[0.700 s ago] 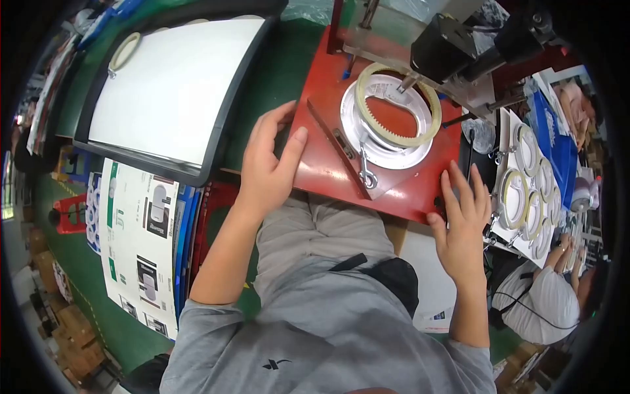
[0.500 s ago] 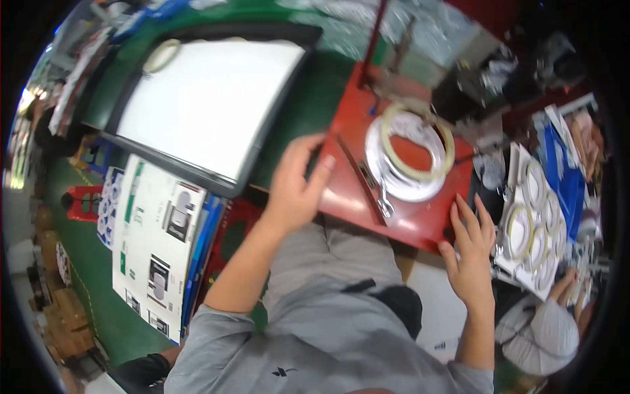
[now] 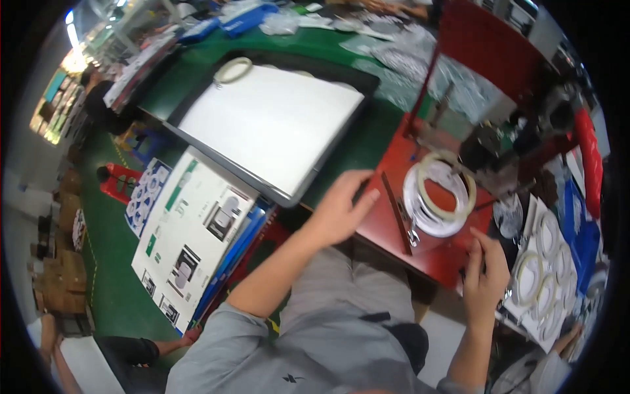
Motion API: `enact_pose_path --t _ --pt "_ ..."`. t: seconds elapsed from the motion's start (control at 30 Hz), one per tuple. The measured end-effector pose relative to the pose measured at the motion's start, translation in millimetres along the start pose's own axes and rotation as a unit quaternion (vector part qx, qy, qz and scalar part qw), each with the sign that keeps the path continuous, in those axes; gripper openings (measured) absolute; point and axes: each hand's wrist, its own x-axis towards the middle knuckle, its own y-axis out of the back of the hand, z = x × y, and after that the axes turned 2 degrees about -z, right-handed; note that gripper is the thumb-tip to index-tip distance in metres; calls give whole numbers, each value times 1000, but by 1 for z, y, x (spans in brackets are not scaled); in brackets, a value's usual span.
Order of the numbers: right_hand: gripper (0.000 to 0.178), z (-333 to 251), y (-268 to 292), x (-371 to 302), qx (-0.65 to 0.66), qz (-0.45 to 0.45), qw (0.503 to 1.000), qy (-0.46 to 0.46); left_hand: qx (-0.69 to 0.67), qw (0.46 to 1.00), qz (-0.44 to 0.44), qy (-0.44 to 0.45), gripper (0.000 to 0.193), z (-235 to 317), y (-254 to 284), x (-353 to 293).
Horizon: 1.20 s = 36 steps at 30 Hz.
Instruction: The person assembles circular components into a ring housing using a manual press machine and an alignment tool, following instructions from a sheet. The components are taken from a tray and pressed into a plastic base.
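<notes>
In front of me is the red metal base [image 3: 430, 259] of a machine. A white ring [image 3: 453, 228] lies on it, with a cream ring [image 3: 426, 196] resting on top, partly hidden by the machine's upper parts. Left of the rings runs a thin dark bar [image 3: 396, 213], with a small shiny metal fitting [image 3: 412, 236] beside its near end. My left hand [image 3: 340, 209] is at the base's left edge, thumb and fingers apart, holding nothing. My right hand [image 3: 485, 272] is at the front right corner, its fingers loosely bent and apart, nothing visible in them.
A black tray [image 3: 298, 194] with a white sheet and another cream ring [image 3: 233, 70] stands on the green table to the left. Printed cardboard [image 3: 197, 243] is stacked below it. At right, several rings lie on a white board [image 3: 535, 308]. People are at both lower sides.
My view has swung, so the scene sits further right and lower. My right hand's fingers, stretched along the base's edge before, are now more bent. The rings stay on the base.
</notes>
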Motion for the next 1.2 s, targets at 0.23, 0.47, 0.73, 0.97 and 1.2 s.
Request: enact_pose_path --t 0.23,0.47,0.73,0.97,1.2 --pt "32 7 -17 20 -1 35 996 84 -35 997 43 -58 18 57 15 22" --pt "29 13 -27 36 -32 -3 994 101 113 960 -71 -245 15 85 -16 41" --pt "21 30 -36 38 -39 -33 990 135 169 946 -90 -262 13 85 -22 44" --pt "23 30 -39 40 -10 -48 990 129 92 958 -182 -203 14 85 3 50" --pt "27 20 -53 40 -35 3 990 140 131 946 -226 -192 10 79 15 56"
